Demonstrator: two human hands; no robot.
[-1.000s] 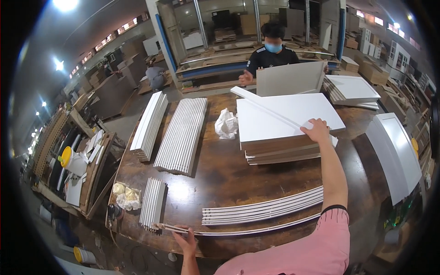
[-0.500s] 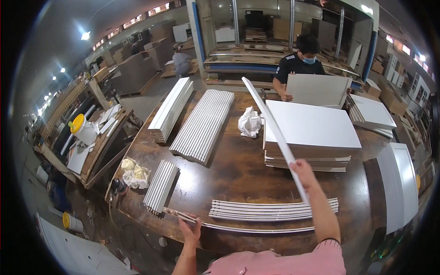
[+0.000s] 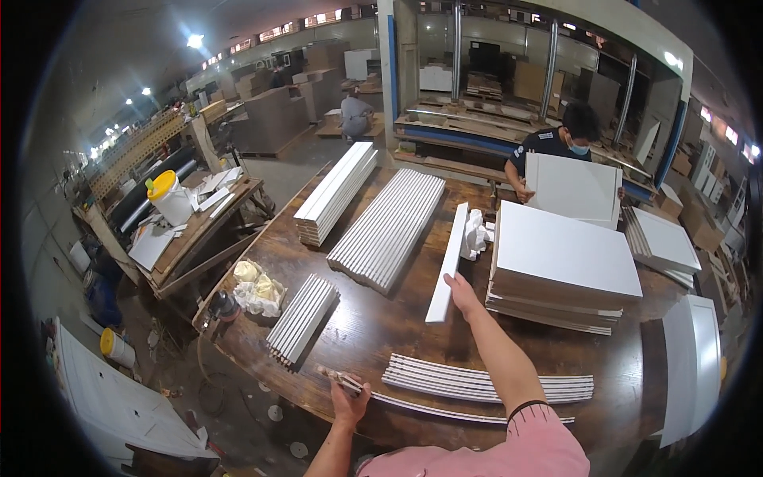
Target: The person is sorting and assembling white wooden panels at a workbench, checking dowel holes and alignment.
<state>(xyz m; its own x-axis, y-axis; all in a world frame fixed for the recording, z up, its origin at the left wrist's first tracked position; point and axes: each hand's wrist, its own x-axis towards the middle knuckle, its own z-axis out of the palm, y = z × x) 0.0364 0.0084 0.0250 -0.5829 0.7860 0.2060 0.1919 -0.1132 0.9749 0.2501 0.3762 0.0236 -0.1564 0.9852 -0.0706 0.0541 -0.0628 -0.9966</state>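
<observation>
My right hand (image 3: 461,292) grips a white strip (image 3: 448,266) by its right edge, and the strip is held slanted above the table. Near the table's front edge, my left hand (image 3: 350,405) is closed on a small flat block (image 3: 340,380), brown and pale; its exact kind I cannot make out. Just right of that hand lies a single thin white strip (image 3: 477,414), with a row of grooved white strips (image 3: 489,383) beyond it. Shorter grooved strips (image 3: 304,319) lie ahead of my left hand.
Behind stand long grooved strips (image 3: 387,230) and a stack of white boards (image 3: 338,195). White panels (image 3: 568,246) are piled at right beside crumpled white cloth or paper (image 3: 474,235). A co-worker (image 3: 560,151) holds a panel across the table (image 3: 381,318). A round tool (image 3: 226,305) sits at the left edge.
My right hand has moved left and away from me, bringing the white strip over from the panel pile. My left hand keeps the small block. The view has shifted left.
</observation>
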